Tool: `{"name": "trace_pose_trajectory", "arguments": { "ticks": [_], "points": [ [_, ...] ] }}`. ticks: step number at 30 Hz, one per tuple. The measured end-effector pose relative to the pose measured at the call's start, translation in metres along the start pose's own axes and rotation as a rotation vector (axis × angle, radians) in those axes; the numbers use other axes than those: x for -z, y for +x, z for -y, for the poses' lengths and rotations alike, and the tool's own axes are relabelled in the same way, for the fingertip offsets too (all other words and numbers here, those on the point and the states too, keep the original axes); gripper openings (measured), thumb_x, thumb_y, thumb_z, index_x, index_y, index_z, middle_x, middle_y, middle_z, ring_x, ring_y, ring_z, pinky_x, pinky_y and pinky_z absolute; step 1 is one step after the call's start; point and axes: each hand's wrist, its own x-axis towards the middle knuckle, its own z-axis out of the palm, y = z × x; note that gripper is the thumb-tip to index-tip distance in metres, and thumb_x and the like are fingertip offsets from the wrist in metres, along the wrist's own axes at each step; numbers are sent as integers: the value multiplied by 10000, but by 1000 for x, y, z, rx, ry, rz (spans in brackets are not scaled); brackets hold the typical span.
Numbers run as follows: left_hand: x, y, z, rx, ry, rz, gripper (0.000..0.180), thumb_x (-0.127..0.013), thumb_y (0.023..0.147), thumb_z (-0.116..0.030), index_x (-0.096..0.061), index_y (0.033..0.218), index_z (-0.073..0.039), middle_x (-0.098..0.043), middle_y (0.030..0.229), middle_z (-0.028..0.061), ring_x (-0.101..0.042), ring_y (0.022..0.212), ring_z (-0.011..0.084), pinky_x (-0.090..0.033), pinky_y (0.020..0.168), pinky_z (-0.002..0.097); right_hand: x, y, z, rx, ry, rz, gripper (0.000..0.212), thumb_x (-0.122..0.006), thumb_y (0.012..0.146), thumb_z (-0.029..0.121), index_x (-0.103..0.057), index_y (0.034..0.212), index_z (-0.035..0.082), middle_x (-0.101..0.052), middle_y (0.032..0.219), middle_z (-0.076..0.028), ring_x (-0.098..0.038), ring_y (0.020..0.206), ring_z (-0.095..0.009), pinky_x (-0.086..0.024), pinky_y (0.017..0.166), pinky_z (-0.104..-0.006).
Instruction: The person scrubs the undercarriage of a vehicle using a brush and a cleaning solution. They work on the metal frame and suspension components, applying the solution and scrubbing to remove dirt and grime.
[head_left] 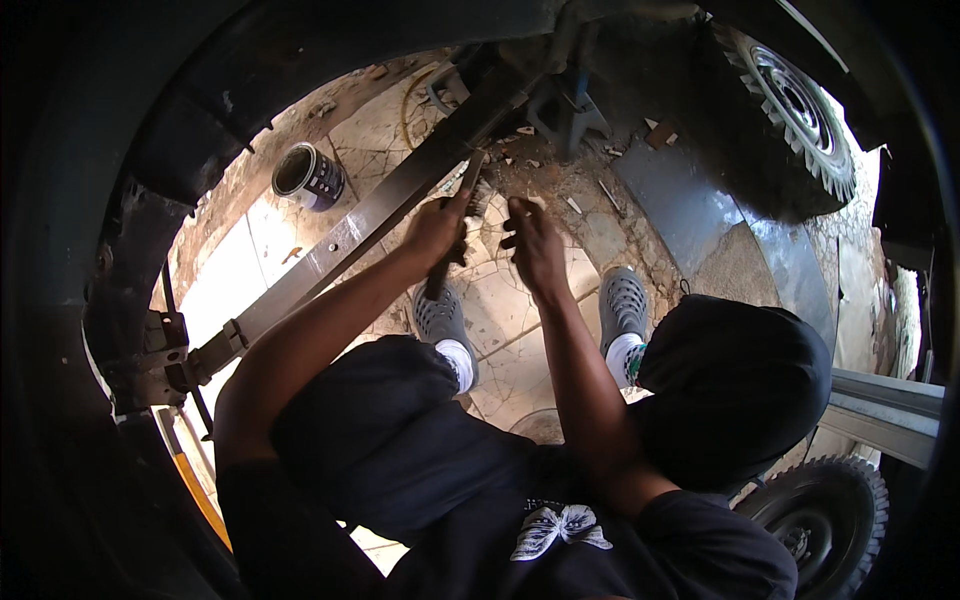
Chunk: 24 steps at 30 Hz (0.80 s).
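My left hand point(436, 232) is closed round the handle of a brush point(470, 178) that looks like a wire brush. Dark bristles show beside the fingers, and the handle's lower end sticks out below the fist. Just right of it, apart from the brush, my right hand point(537, 250) is raised with its fingers curled in. Whether anything small sits in those fingers is hidden. A long grey metal beam point(330, 246) runs diagonally past my left hand, close to the brush.
An open paint can point(308, 178) stands on cracked tiles beyond the beam. Debris point(530, 165) litters the floor ahead, near a jack stand point(572, 115). Wheels stand at the far right point(795, 95) and near right point(825, 530). Dark vehicle bodywork point(190, 120) surrounds me.
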Motion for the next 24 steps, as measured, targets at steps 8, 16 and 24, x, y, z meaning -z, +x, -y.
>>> {"name": "trace_pose_trajectory", "arguments": {
  "ticks": [8,16,24],
  "points": [
    [-55,-5,-2,-165,-347,25,514,-551,1031,-565,-567,1232,-92,-625,1011,55,-641,891,176,-578,762,355,0,-29,11,-196,345,312,659,-578,1062,408,-290,1584,126,-670,1183,-120,-708,922,-228,-584,771,-390],
    [-57,-8,-4,-120,-423,411,379,-513,1073,-299,-591,1367,-73,-654,1057,45,-636,929,165,-511,748,330,1,-14,-11,-223,435,8,399,-584,1059,389,-479,1324,109,-615,935,-57,-639,713,-173,-568,606,-335],
    [-45,-19,-4,-194,-308,59,258,-556,971,-93,-751,1139,-72,-507,761,-49,-435,658,58,-364,602,231,18,23,-21,73,158,-355,316,-619,1043,327,-467,1157,75,-484,704,-8,-494,526,-124,-419,459,-301]
  ]
}}
